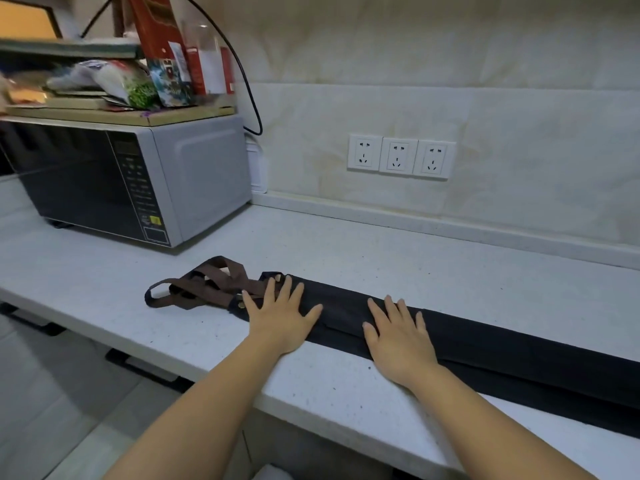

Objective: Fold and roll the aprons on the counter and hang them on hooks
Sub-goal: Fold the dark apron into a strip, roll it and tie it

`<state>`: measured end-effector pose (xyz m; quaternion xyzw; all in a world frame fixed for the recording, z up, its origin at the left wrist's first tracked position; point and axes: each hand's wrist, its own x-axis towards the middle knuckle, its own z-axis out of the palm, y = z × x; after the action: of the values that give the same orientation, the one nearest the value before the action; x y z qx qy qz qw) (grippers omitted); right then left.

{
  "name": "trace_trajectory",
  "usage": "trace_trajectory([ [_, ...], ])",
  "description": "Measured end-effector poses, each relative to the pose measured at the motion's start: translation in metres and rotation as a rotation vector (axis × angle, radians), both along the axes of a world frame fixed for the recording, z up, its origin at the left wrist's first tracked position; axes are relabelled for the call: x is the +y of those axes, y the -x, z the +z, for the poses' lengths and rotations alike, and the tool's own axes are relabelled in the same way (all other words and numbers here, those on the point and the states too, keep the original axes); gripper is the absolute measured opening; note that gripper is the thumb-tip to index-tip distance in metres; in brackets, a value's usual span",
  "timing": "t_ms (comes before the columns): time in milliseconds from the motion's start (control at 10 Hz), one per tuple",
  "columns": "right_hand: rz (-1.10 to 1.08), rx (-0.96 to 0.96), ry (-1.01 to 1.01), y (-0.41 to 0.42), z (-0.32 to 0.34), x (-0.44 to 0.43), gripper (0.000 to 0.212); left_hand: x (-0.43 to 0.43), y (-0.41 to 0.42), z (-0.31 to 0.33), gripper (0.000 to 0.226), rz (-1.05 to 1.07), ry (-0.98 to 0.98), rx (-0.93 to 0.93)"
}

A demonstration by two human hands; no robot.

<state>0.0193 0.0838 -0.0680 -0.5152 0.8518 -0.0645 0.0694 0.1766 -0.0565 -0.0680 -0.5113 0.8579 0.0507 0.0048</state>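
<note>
White speckled counter (311, 258) is carrying a dark apron (485, 344) folded into a long strip, brown straps (207, 282) bunching leftward, left hand (280, 317) and right hand (398, 334) pressing it flat-fingered, gripping nothing.

Quick tally: one dark apron (502, 344), folded into a long strip along the front edge of the counter (346, 244). Its brown straps (207, 285) are bunched at the left end, too tangled to count. Two hands on the strip, left hand (280, 313) and right hand (398, 337), both flat. One microwave (138, 181) at the back left, with an uncountable pile on top. Three wall sockets (398, 155) in a row above the back edge. One black cable (242, 71). Two black handles (145, 370) under the front edge.
</note>
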Motion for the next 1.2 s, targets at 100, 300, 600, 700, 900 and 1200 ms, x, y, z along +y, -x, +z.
trace_trajectory([
  [100,0.007,0.004,0.013,0.001,-0.002,0.001,0.056,-0.008,-0.006,0.002,0.073,0.026,-0.014,0.026],
  [300,0.003,0.014,0.016,0.002,-0.004,0.000,0.056,-0.010,-0.007,-0.002,0.072,0.096,0.026,0.125],
  [600,-0.010,-0.186,0.097,0.004,0.000,-0.003,0.052,0.006,0.014,0.024,0.064,0.190,0.044,0.015],
  [700,-0.296,-1.018,0.711,0.018,0.018,0.012,0.037,0.070,0.065,0.019,0.054,-0.293,0.196,0.296],
  [900,-0.676,-1.382,1.181,0.080,0.024,0.075,0.040,0.141,0.145,0.010,0.051,-0.638,-0.001,0.344],
  [1200,-0.850,-1.400,1.402,0.178,0.027,0.192,0.050,0.202,0.216,0.009,0.042,-0.773,-0.066,0.321],
])
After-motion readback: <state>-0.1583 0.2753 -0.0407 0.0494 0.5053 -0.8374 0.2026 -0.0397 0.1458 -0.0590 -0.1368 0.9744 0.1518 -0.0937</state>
